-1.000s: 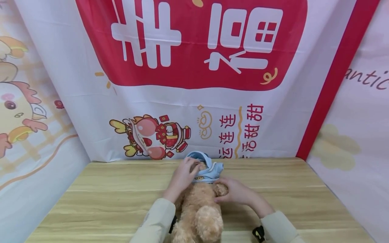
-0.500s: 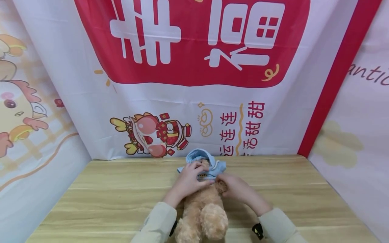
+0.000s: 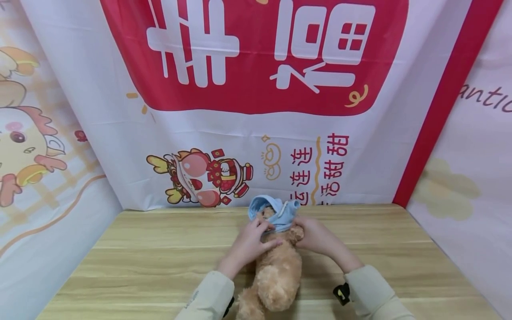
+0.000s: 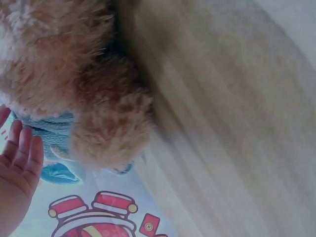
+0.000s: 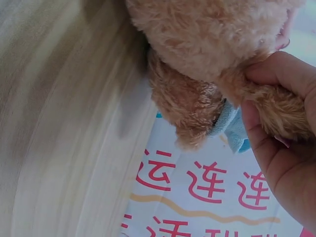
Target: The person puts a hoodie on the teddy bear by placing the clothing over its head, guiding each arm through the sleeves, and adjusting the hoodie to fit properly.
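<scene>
A tan plush toy [image 3: 280,271] lies on the worktop [image 3: 160,253], its legs pointing toward the person and its head toward the hanging banner [image 3: 224,126]. A light-blue hooded garment [image 3: 285,218] sits around the toy's head and upper end, the hood's rim framing part of the face. The right hand [image 3: 320,235] is beside the toy's upper body, its thumb and fingers pinching the furry arm [image 5: 276,106] just below the garment. The left hand [image 3: 252,240] is at the toy's other side, touching it near the garment's lower edge; the left wrist view shows its fingers [image 4: 34,158] nearly straight and loose, with the thumb out of that view.

Below the hands, pale sleeves [image 3: 210,293] flank the toy, and a black strap [image 3: 342,293] shows by the right one. Beyond the toy's head, the banner carries a horned cartoon figure [image 3: 200,178], red lettering [image 3: 302,173] and a large red panel [image 3: 256,95] with white characters. Farther out from the toy, printed cloths [image 3: 456,222] hang on both sides of the worktop.
</scene>
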`<state>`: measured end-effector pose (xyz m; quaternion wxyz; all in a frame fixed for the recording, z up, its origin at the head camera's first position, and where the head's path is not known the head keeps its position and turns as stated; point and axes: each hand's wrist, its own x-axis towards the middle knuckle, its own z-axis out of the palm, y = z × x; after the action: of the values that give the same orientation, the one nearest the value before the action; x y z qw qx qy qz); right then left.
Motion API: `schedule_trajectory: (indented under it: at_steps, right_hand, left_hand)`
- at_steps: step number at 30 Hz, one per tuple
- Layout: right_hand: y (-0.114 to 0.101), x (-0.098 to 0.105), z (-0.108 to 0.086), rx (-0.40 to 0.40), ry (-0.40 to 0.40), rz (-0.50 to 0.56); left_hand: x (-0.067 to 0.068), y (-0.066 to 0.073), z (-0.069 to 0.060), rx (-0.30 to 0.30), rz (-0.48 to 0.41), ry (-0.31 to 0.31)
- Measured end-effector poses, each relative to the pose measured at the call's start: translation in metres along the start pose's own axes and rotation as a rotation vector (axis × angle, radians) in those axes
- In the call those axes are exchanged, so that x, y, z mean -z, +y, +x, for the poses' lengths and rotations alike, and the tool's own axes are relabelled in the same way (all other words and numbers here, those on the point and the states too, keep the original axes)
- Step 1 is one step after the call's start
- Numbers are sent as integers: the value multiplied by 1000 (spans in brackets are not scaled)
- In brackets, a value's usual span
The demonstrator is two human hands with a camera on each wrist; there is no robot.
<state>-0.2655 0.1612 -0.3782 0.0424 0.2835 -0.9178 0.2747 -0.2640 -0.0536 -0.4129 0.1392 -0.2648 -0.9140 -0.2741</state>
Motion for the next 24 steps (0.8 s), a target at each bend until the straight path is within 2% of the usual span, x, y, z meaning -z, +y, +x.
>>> schedule_trajectory:
  at_steps: [6, 11, 16, 21, 24]
  right_hand:
    - [-1, 9, -1, 17, 0, -7]
    - [-4, 22, 3, -3, 37, -12]
    - [-11, 35, 10, -42, 45, -43]
    - [-16, 38, 11, -82, 47, -50]
    - [-13, 32, 10, -106, 36, 32]
  left_hand:
    - [-7, 2, 0, 61, -66, -49]
    - [-10, 6, 2, 64, -145, -20]
    - [-18, 1, 5, 68, -288, 0]
    - [-28, -7, 6, 62, -448, -54]
    - [-32, -11, 2, 61, -504, -89]
